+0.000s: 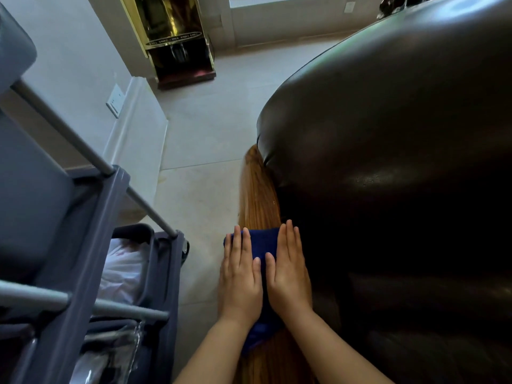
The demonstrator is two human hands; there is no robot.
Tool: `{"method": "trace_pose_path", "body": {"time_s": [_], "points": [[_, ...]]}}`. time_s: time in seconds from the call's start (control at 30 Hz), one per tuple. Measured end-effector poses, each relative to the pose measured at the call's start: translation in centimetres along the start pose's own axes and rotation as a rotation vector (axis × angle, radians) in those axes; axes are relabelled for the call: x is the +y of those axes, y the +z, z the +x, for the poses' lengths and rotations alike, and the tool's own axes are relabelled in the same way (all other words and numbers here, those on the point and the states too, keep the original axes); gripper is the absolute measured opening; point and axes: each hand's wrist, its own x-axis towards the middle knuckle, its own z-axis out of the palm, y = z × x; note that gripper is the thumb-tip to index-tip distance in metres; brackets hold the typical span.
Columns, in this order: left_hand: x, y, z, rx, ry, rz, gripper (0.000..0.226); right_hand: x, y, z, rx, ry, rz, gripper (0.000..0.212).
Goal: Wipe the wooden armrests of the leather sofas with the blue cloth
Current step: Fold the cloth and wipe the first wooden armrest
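Observation:
A dark blue cloth [263, 245] lies across the orange-brown wooden armrest [256, 195] of a dark brown leather sofa [388, 162]. My left hand [241, 278] and my right hand [289, 275] rest flat on the cloth side by side, fingers straight and pointing away from me, pressing it onto the wood. The cloth shows between and beyond the fingers, and a fold of it hangs near my wrists. The armrest runs away from me and ends by the sofa's rounded back.
A grey housekeeping cart [91, 245] with metal rails stands close on the left, holding white linen [124, 267]. Pale floor tiles [199, 176] separate cart and sofa. A gold and dark cabinet [177, 42] stands by the far wall.

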Motion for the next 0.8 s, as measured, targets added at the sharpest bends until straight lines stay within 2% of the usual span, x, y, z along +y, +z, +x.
{"method": "trace_pose_path", "body": {"time_s": [0.37, 0.57, 0.7, 0.8], "points": [[-1.0, 0.0, 8.6, -0.067, 0.121, -0.125, 0.054, -1.3, 0.2, 6.6, 0.105, -0.044, -0.028, 0.061], [-1.4, 0.0, 13.3, -0.116, 0.164, -0.044, 0.053, -1.8, 0.7, 9.8, 0.159, -0.031, -0.121, 0.06], [-0.3, -0.6, 15.3, -0.234, 0.096, 0.157, 0.052, -1.8, 0.1, 10.6, 0.079, 0.02, -0.135, 0.062], [0.5, -1.2, 15.2, -0.27, 0.067, 0.128, 0.055, -1.3, -1.3, 9.8, -0.042, -0.034, -0.05, 0.058]]}}
